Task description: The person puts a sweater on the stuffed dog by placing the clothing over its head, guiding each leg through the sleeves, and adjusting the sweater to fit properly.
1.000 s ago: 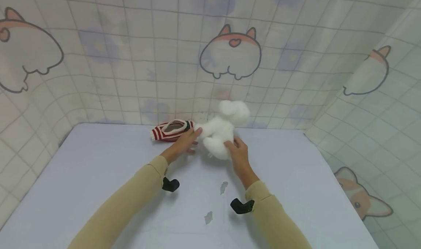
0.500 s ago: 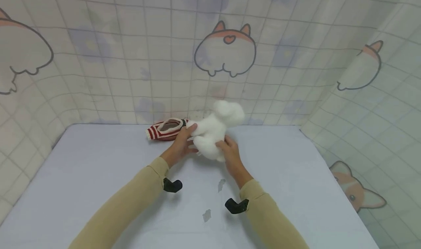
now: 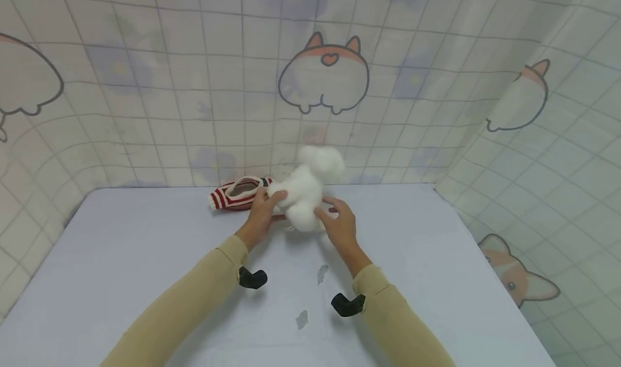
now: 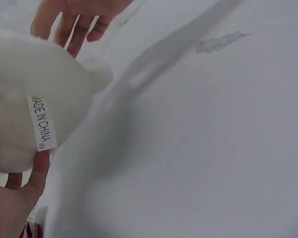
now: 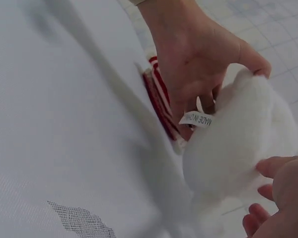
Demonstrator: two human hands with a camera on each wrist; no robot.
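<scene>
A fluffy white plush toy point(image 3: 304, 190) is held over the far part of the table, its rounded head uppermost. My left hand point(image 3: 259, 219) grips its left side, thumb on the front and fingers beneath. A white tag point(image 4: 42, 124) reading "MADE IN CHINA" hangs from the toy by the left fingers. My right hand point(image 3: 342, 224) is at the toy's lower right, the thumb tip against the plush and the other fingers loosely spread. Just behind the left hand lies a red-and-white striped knitted garment point(image 3: 230, 197), its pale-edged opening facing up.
The white table point(image 3: 412, 270) ends at a fabric backdrop point(image 3: 233, 103) with grid lines and cartoon corgis, which also rises on both sides. Two small grey worn patches mark the table in front of the hands. Black cameras sit at both wrists.
The plush toy has shifted slightly left, toward the striped garment. My left hand has come from its edge to a fuller grip, while the right fingers have loosened and spread off it.
</scene>
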